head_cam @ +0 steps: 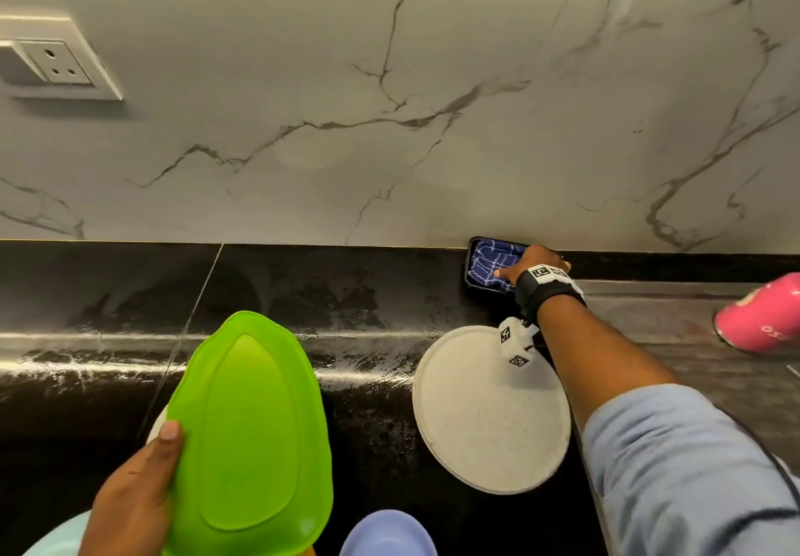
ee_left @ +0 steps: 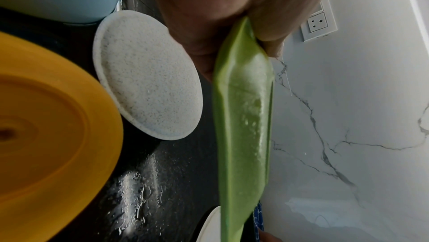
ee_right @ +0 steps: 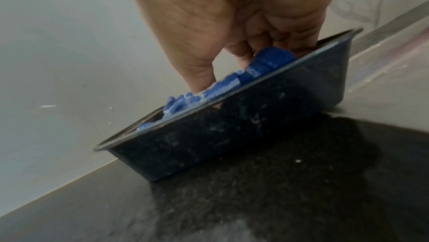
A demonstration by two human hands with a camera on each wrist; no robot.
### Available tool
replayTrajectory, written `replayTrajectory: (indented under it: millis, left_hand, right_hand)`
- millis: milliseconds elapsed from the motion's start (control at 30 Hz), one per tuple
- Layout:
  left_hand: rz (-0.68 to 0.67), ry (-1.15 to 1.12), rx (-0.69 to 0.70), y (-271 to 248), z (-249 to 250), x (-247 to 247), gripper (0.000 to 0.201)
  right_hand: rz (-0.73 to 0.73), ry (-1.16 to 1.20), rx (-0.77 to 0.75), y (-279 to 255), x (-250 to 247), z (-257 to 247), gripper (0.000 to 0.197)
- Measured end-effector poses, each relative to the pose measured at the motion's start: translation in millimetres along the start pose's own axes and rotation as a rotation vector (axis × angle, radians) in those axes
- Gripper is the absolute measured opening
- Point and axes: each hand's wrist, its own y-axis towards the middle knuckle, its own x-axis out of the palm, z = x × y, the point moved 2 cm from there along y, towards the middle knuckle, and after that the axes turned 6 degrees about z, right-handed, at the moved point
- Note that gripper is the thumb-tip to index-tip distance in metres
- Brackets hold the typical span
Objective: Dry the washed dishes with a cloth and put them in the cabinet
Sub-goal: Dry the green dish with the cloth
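left hand [head_cam: 134, 495] gripping green plate [head_cam: 249, 434] at its near-left rim, thumb on the face, fingers behind; plate held tilted up off the counter, face toward the head camera. same grip in left wrist view: left hand [ee_left: 232, 7] pinching the rim of the green plate [ee_left: 243, 126], seen edge-on, water film on its surface.

right hand [head_cam: 530, 263] reaching to the back of the black counter [head_cam: 281, 291], down in a black tray [head_cam: 469, 269] that sits against the marble wall [head_cam: 389, 100]. blue cloth [head_cam: 493, 263] with white pattern lying inside the tray. in right wrist view right hand [ee_right: 232, 25] with fingers curled into the blue cloth [ee_right: 267, 64], thumb pressing on the cloth further left, grasping it; cloth still low in the black tray [ee_right: 232, 126], tray flat on the counter.

white speckled plate [head_cam: 489, 412] flat on the counter under the right forearm, near the sink side. second white speckled plate [ee_left: 148, 75] on the counter in left wrist view, just beside a yellow plate [ee_left: 46, 135]. blue-violet dish [head_cam: 387, 534] at the bottom edge of head view, partly cut off. pink cup [head_cam: 762, 317] lying on its side on the steel drainboard [head_cam: 671, 326] at right. counter wet, drops and streaks shining. wall socket [head_cam: 56, 61] at upper left. light blue sleeve [head_cam: 675, 469] on the right arm. cabinet not in view.
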Motion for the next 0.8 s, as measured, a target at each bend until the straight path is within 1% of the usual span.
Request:
replayTrajectory:
  millis: [67, 133, 167, 233, 267, 333, 367, 400, 433, 500, 567, 667, 733, 800]
  left_hand:
    - [-0.001, 0.037, 0.048, -3.6, 3.4, 1.7, 0.055]
    - [-0.021, 0.031, 0.026, -6.5, 6.7, 4.6, 0.053]
    - [-0.026, 0.031, 0.017, -7.9, 7.9, 4.9, 0.052]
    - [-0.017, -0.028, 0.009, -6.4, 7.3, 4.0, 0.051]
    - [-0.014, -0.054, 0.005, -5.0, 5.7, 2.1, 0.053]
    - [0.004, -0.097, -0.028, 1.6, -4.7, -3.6, 0.069]
    - [0.011, -0.113, -0.049, 3.5, -10.3, -5.6, 0.076]
    - [0.013, -0.136, -0.066, 6.6, -15.8, -7.0, 0.079]
    - [0.012, -0.162, -0.072, 4.5, -15.7, -5.9, 0.076]
    - [-0.018, -0.216, -0.039, 0.0, -10.9, -3.1, 0.062]
    - [-0.071, -0.259, -0.045, -0.7, -10.9, 1.2, 0.055]
    - [-0.108, -0.304, -0.062, -2.4, -8.6, 4.9, 0.048]
    - [-0.136, -0.349, -0.066, -1.6, -8.3, 5.6, 0.044]
    - [-0.177, -0.391, -0.053, -2.0, -7.5, 7.8, 0.050]
  right_hand:
    - [0.025, -0.012, 0.001, -3.1, -2.2, -2.7, 0.070]
    - [0.109, -0.031, -0.013, -8.9, -7.5, -5.0, 0.067]
    - [0.181, -0.055, -0.054, -13.2, -12.0, -6.4, 0.062]
    - [0.308, -0.081, -0.226, -19.6, -18.5, -9.9, 0.045]
    - [0.308, -0.071, -0.334, -22.2, -19.8, -12.5, 0.035]
    - [0.209, -0.092, -0.507, -28.1, -20.3, -16.8, 0.020]
    - [0.161, -0.146, -0.552, -30.1, -20.4, -18.0, 0.017]
    - [0.128, -0.209, -0.573, -30.5, -20.4, -18.6, 0.017]
    - [0.103, -0.260, -0.581, -29.6, -19.8, -18.4, 0.018]
    - [0.060, -0.336, -0.586, -27.0, -15.5, -16.4, 0.019]
    - [0.039, -0.360, -0.583, -25.8, -8.4, -14.2, 0.020]
    - [0.053, -0.296, -0.555, -21.6, -4.0, -10.1, 0.023]
    - [0.094, -0.195, -0.505, -16.2, -9.0, -6.0, 0.023]
    - [0.133, -0.087, -0.459, -13.3, -19.5, -1.6, 0.023]
